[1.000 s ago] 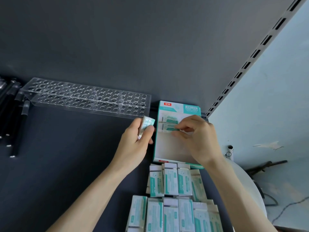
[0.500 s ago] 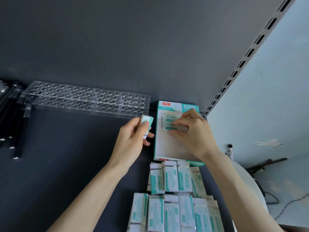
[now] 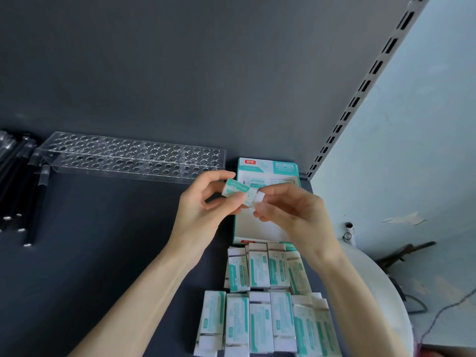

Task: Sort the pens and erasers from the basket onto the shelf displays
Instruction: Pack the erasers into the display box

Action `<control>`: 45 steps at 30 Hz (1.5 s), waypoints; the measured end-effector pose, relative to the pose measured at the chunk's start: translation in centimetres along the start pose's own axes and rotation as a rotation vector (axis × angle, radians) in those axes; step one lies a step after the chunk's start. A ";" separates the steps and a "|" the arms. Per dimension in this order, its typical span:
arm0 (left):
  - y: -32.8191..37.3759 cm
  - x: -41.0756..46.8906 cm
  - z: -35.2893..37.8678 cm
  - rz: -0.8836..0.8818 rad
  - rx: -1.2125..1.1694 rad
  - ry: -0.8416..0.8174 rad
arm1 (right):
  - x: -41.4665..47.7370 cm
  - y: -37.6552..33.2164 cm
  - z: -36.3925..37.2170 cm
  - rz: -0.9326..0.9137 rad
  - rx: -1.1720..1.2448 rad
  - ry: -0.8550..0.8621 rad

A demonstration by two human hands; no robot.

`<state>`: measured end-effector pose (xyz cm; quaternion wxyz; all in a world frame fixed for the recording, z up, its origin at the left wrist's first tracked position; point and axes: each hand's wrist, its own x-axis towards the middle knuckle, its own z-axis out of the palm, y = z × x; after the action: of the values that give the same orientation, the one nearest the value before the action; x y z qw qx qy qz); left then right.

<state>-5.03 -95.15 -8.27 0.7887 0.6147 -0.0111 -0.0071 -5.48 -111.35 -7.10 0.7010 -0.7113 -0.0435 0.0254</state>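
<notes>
Left hand (image 3: 203,215) and right hand (image 3: 296,217) together pinch one teal-sleeved eraser (image 3: 235,189), the left on its sleeve and the right on its white end, held above the open display box (image 3: 260,228). Two rows of erasers (image 3: 260,300) lie on the shelf (image 3: 103,253) nearer the viewer. Clear pen rack (image 3: 128,158) and black pens (image 3: 15,189) lie to the left.

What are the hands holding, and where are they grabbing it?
Both hold one eraser: the left hand pinches its green-wrapped end, and the right hand pinches its bare white end.
</notes>
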 end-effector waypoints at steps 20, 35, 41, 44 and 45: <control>0.4 0.3 0.6 -0.009 0.121 -0.047 | -0.3 -0.2 -0.2 -0.063 -0.260 0.060; -1.9 -1.2 -2.1 -0.045 0.579 -0.289 | 0.7 1.4 -4.6 -0.236 -1.077 0.194; -2.0 -1.3 -2.1 -0.036 0.588 -0.268 | 1.8 1.9 -4.2 -0.273 -1.230 0.218; -2.1 -1.2 -2.0 -0.037 0.578 -0.259 | 2.1 2.5 -4.2 -0.224 -1.267 0.186; -2.1 -1.2 -2.1 -0.038 0.575 -0.259 | 2.3 2.6 -4.2 -0.216 -1.267 0.177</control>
<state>-6.19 -93.64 -10.84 0.5745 0.8064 -0.1016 -0.0967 -2.73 -115.31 -9.62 0.1453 -0.9781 -0.0634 -0.1348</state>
